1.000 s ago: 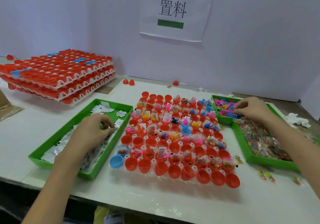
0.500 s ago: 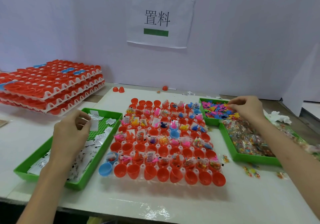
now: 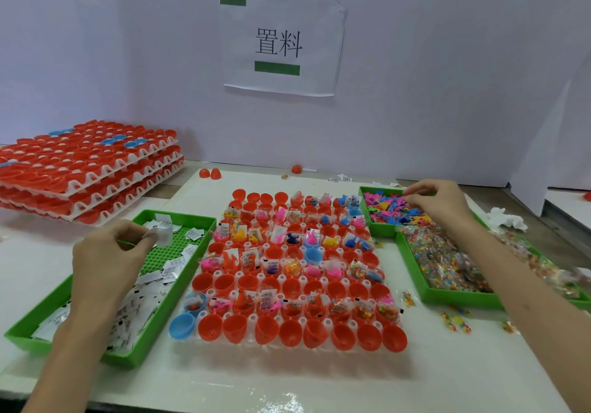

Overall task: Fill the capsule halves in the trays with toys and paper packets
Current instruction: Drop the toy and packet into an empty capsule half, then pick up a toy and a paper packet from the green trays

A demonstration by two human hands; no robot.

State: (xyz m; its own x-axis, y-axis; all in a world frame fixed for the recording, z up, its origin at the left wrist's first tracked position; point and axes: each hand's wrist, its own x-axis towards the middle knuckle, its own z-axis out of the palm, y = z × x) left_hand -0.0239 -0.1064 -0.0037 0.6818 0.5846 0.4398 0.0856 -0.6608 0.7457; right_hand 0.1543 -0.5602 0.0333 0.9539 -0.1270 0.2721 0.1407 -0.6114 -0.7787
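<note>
The tray of capsule halves (image 3: 352, 325) lies partly filled. Left of it, the left hand (image 3: 105, 262) pinches a paper packet (image 3: 161, 235) above the green packet tray (image 3: 192, 216). To its right, the right hand (image 3: 438, 204) curls narrow fingertips into the toys (image 3: 383, 211); whether it grips one cannot be told.

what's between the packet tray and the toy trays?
Head view: the partly filled capsule tray sits between the packet tray and the toy trays, plus a loose toy bag beside the toy trays.
</note>
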